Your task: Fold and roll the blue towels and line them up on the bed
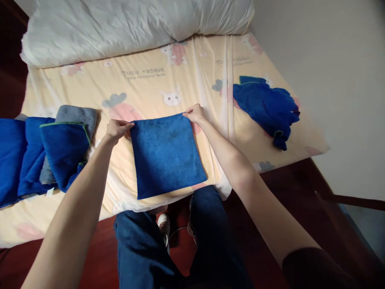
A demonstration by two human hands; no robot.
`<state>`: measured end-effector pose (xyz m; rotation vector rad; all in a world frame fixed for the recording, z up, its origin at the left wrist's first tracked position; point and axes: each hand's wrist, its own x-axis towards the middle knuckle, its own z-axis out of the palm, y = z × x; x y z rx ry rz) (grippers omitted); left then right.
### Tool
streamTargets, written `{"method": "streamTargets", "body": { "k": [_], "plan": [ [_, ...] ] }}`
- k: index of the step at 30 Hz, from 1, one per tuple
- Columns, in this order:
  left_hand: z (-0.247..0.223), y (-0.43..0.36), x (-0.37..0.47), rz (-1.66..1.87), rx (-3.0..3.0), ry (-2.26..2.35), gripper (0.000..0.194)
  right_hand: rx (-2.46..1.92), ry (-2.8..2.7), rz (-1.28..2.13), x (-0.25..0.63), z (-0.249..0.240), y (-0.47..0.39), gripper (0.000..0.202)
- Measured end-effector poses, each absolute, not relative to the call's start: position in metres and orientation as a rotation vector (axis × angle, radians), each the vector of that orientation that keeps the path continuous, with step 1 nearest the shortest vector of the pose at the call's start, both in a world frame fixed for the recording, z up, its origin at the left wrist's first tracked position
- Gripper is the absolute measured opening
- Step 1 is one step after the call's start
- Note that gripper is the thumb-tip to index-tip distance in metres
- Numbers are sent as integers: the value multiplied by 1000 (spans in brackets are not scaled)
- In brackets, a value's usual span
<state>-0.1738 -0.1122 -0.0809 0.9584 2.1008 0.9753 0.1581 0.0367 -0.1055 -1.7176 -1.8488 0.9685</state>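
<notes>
A square blue cloth (168, 154), like a small towel, lies spread out on the bed in front of me. My left hand (116, 130) pinches its far left corner between thumb and fingers. At the far right corner my right hand (195, 113) grips the cloth in the same way. The cloth's near edge reaches close to the edge of the mattress. Its surface looks mostly flat, with a few darker patches.
Left of me lie folded blue cloths (64, 150) and a grey cloth (78, 116). A crumpled blue cloth heap (264, 104) with green edging sits at the right. Behind, a rolled white quilt (135, 28) spans the rabbit-print sheet (144, 90). A wall (331, 80) stands at the right.
</notes>
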Motion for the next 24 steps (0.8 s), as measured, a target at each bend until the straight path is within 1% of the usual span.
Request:
{"method": "streamTargets", "body": {
  "k": [6,10,12,14,16,19,21,24],
  "plan": [
    [-106,-98,-177,958,1024,2298,22,-1664,-2142,701,150,-114,37,23],
    [-111,-99,-167,881,1211,2399,21,-1622,-2252,584,144,-110,17,40],
    [-109,-109,-149,902,1334,2464,30,-1515,-2296,515,135,-107,-5,52],
    [-107,-124,-122,922,1550,2481,47,-1355,-2390,494,121,-106,-35,60],
    [-109,-139,-92,857,1809,2346,60,-1186,-2506,519,102,-110,-67,63],
    [-120,-152,-62,692,1940,2117,64,-1084,-2573,587,77,-124,-98,65],
    [-130,-153,-58,647,1872,2131,67,-1132,-2526,637,71,-134,-100,64],
    [-141,-147,-71,650,1786,2194,75,-1210,-2457,671,82,-143,-82,66]
  ]
}}
